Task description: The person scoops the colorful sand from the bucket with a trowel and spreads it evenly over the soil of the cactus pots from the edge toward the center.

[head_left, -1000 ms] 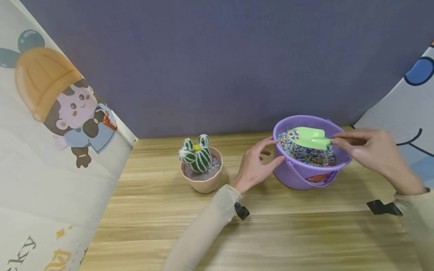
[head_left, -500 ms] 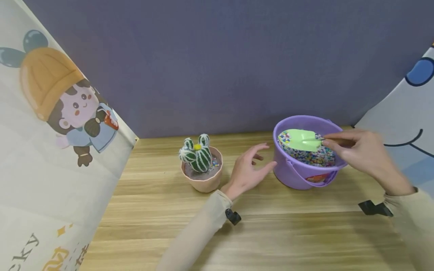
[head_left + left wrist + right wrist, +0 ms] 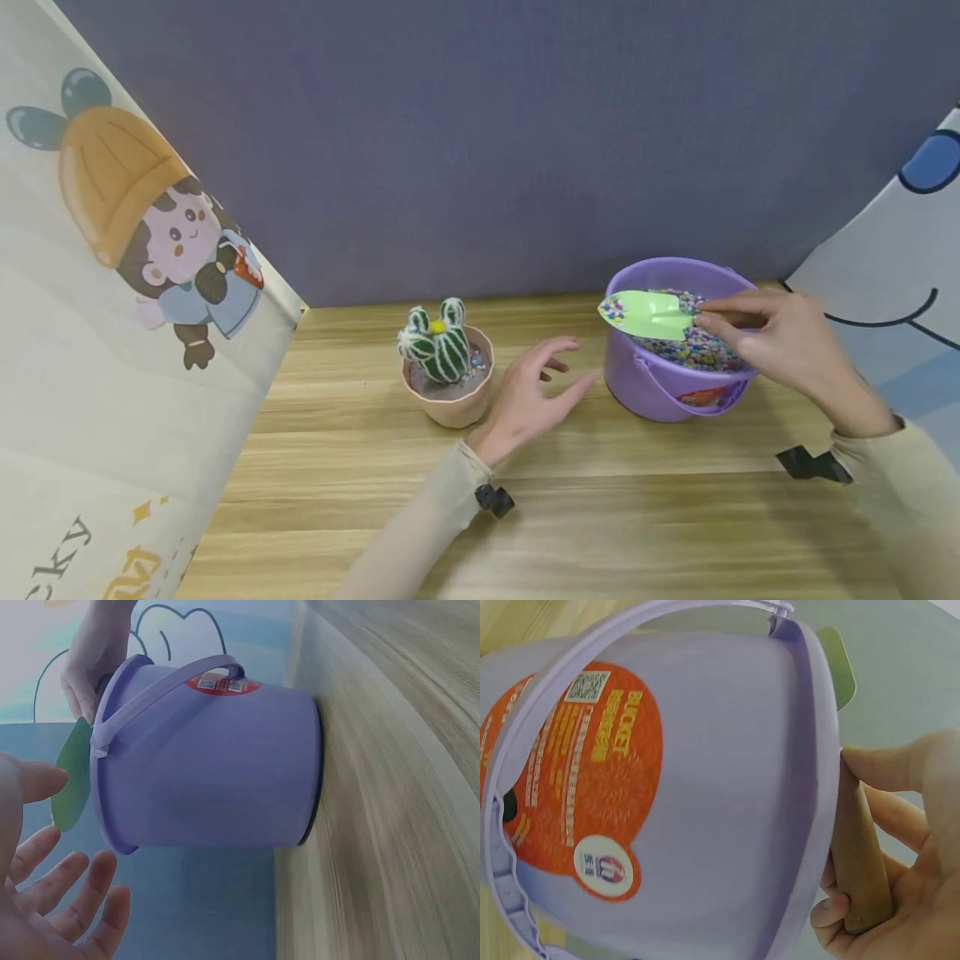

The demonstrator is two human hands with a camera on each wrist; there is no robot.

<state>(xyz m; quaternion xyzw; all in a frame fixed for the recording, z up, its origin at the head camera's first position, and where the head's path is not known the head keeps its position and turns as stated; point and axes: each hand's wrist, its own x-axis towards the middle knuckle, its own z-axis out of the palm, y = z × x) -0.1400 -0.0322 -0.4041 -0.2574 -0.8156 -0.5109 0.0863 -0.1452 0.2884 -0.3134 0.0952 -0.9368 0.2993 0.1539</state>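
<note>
My right hand (image 3: 783, 346) grips the wooden handle (image 3: 862, 862) of a small green trowel (image 3: 651, 315). Colourful beads lie at the tip of its blade, which is above the near-left rim of a purple bucket (image 3: 652, 387). More multicoloured beads (image 3: 708, 350) fill part of that bucket. Between bucket and flowerpot, my left hand (image 3: 521, 408) holds nothing, its fingers spread and relaxed, apart from both. A knitted green cactus (image 3: 444, 354) stands in the pink flowerpot (image 3: 453, 412), with a few beads on the grey filling beside it.
The wooden table (image 3: 600, 517) carries the bucket and flowerpot. Behind them rises a dark blue-grey wall (image 3: 480, 150). Cartoon-printed panels stand at the left (image 3: 90, 350) and right. The bucket's handle (image 3: 169, 690) hangs down its front side.
My left hand has let go of the bucket rim and drawn back left toward the flowerpot. My right hand has moved the trowel left, from over the bucket's middle to its left rim.
</note>
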